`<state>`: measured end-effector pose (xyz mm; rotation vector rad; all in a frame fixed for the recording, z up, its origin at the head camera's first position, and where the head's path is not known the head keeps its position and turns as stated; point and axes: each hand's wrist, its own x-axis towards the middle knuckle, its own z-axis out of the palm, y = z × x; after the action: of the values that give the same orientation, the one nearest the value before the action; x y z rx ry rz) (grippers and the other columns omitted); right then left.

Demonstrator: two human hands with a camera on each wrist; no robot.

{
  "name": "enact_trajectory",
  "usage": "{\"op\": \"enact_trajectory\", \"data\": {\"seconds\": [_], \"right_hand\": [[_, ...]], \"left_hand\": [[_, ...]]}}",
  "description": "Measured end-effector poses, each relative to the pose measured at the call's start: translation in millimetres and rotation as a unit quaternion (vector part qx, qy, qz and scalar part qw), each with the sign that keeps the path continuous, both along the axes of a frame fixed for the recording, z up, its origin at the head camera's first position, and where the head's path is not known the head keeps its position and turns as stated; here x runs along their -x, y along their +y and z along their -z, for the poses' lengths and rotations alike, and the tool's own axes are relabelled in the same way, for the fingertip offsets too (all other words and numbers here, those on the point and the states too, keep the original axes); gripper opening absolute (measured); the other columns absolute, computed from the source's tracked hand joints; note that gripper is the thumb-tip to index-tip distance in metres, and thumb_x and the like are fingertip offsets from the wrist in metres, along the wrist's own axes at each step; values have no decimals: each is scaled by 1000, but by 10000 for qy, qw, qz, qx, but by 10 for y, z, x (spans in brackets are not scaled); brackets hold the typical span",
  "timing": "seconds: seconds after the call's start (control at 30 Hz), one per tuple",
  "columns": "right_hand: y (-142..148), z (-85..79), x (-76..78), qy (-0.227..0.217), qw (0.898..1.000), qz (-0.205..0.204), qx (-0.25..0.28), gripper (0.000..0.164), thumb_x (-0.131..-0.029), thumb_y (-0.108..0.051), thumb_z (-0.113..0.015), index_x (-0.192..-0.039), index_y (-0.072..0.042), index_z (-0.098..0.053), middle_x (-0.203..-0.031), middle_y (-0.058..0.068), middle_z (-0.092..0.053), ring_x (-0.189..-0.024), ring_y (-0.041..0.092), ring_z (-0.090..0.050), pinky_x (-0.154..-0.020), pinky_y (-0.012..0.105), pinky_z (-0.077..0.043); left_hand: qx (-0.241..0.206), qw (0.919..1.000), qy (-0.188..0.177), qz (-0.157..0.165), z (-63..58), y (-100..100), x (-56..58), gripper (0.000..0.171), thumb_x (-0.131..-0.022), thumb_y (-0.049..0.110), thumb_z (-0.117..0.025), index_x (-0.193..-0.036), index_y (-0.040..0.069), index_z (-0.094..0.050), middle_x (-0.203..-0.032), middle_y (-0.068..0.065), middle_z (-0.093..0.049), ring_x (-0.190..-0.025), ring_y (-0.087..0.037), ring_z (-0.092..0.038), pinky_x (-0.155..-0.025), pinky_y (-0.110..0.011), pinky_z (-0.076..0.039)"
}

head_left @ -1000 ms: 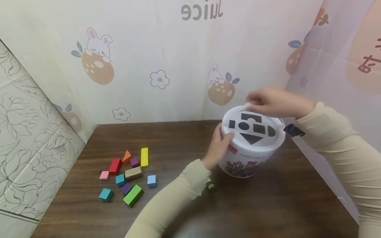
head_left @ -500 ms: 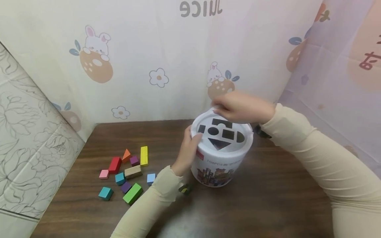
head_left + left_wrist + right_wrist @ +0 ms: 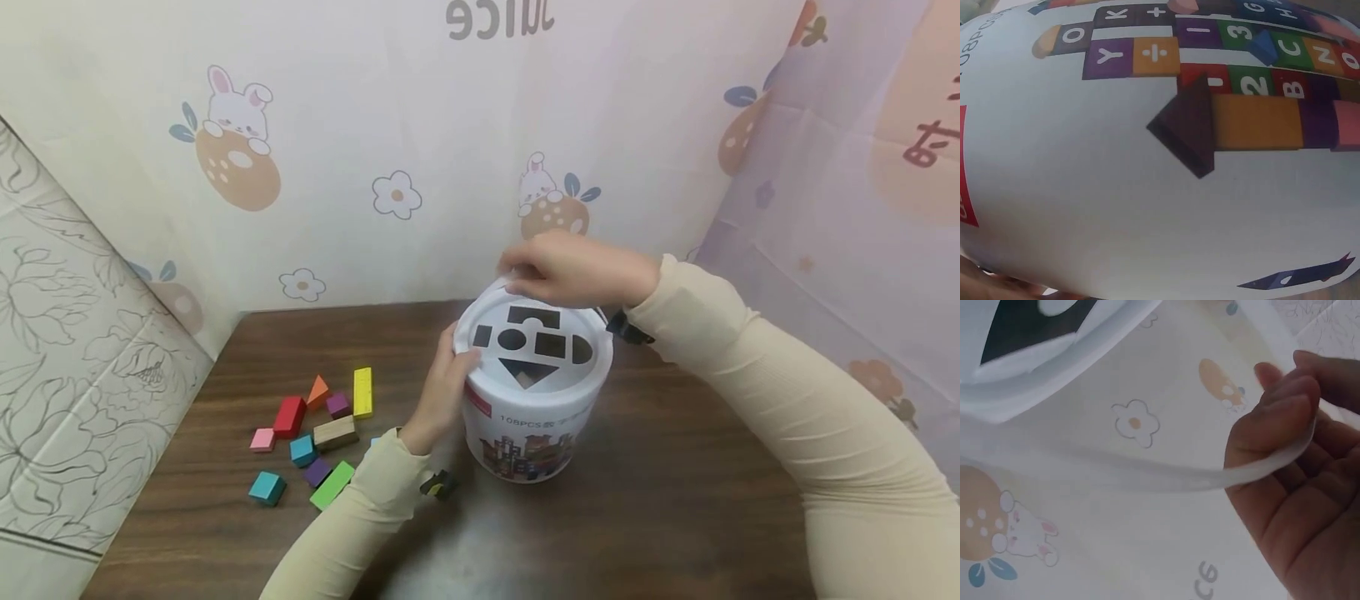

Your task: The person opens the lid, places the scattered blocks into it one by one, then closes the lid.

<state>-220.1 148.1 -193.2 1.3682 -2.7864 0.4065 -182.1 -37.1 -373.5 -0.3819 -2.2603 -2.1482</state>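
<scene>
A white toy-block bucket [image 3: 536, 446] is at the middle of the table, its base close over the dark wood. Its lid [image 3: 498, 367] has cut-outs, among them a circle, squares and a triangle. Over the back of the lid, my right hand [image 3: 577, 267] grips the bucket's handle. In the right wrist view, that thin white handle [image 3: 1191, 480] runs into the curled fingers. My left hand [image 3: 438, 392] holds the bucket's left side, thumb over the lid rim. Printed letter blocks on the bucket's wall [image 3: 1097, 175] fill the left wrist view, with finger parts [image 3: 997, 281] at its lower left.
Several loose wooden blocks lie left on the table [image 3: 675, 500], among them a red block [image 3: 289, 417], a yellow block [image 3: 363, 392] and a green block [image 3: 332, 485] beside my left sleeve [image 3: 352, 508]. A printed curtain [image 3: 337, 150] hangs behind the table.
Both hands have brought the bucket left and toward me, from the right side to the middle. My left sleeve now mostly covers the light blue block. The loose blocks have stayed put.
</scene>
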Motion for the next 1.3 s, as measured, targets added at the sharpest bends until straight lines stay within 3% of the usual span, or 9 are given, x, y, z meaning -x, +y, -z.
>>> {"op": "enact_trajectory", "data": {"seconds": [0.2,0.4,0.6,0.8,0.93,1.0,1.2,1.23,1.3], "right_hand": [[162,0,189,-551,9982,249,-18,13,-91,-5,-59,-100,-8,-68,-76,3,-58,-72,15,-51,-67,30,-46],[436,86,514,-894,9922,833,245,13,-88,-7,-69,-101,-8,-70,-81,4,-65,-77,17,-57,-71,28,-50],[539,412,812,-1178,9825,1419,244,13,-90,-15,-69,-102,-11,-73,-87,5,-73,-77,18,-65,-70,31,-53],[560,829,1023,-1451,9794,1395,185,18,-91,-15,-65,-104,-16,-77,-93,3,-75,-85,18,-65,-76,33,-52],[593,1113,1030,-1734,9708,1610,392,11,-89,-17,-67,-91,-17,-78,-82,2,-74,-78,19,-64,-73,33,-52],[613,1247,981,-2085,9593,1741,777,10,-88,-21,-68,-88,-17,-76,-81,2,-73,-78,21,-66,-75,33,-54],[694,1562,798,-3256,9105,1293,2198,33,-87,-32,-70,-116,-18,-68,-109,2,-71,-106,23,-66,-100,37,-51],[713,1584,776,-3297,9072,1235,2304,35,-86,-31,-72,-118,-18,-67,-109,2,-71,-106,22,-66,-101,38,-51],[748,1610,750,-3109,9132,1210,2339,39,-79,-28,-79,-115,-16,-69,-104,2,-73,-99,22,-68,-96,37,-54]], "left_hand": [[-40,10000,56,-58,22,-32,-43,55,-98,23,-42,-150,13,-25,-148,-11,-37,-134,-29,-40,-116,-56,-29],[-111,9996,198,-188,30,-39,-75,55,-98,22,-42,-149,12,-25,-146,-11,-39,-131,-28,-42,-115,-55,-31],[-192,9991,298,-233,59,-39,-80,56,-98,23,-42,-150,10,-25,-149,-13,-37,-134,-30,-40,-117,-55,-29],[-322,9987,314,-223,88,-24,-62,61,-98,26,-41,-153,14,-19,-155,-13,-30,-140,-31,-36,-118,-57,-25],[-370,9986,297,-247,90,-6,-56,66,-98,26,-40,-156,17,-11,-161,-8,-20,-146,-29,-28,-120,-58,-19],[-368,9985,320,-260,93,2,-52,66,-98,26,-40,-157,17,-11,-163,-6,-18,-148,-28,-25,-120,-57,-17],[-316,9984,367,-291,104,16,-69,62,-97,24,-40,-155,18,-19,-159,-5,-27,-143,-25,-33,-120,-54,-23],[-311,9984,382,-293,103,19,-75,61,-97,24,-39,-155,19,-21,-157,-6,-30,-140,-26,-36,-119,-54,-25],[-297,9981,444,-292,106,24,-83,59,-97,24,-39,-154,17,-22,-155,-8,-34,-137,-27,-40,-117,-54,-28]]}}
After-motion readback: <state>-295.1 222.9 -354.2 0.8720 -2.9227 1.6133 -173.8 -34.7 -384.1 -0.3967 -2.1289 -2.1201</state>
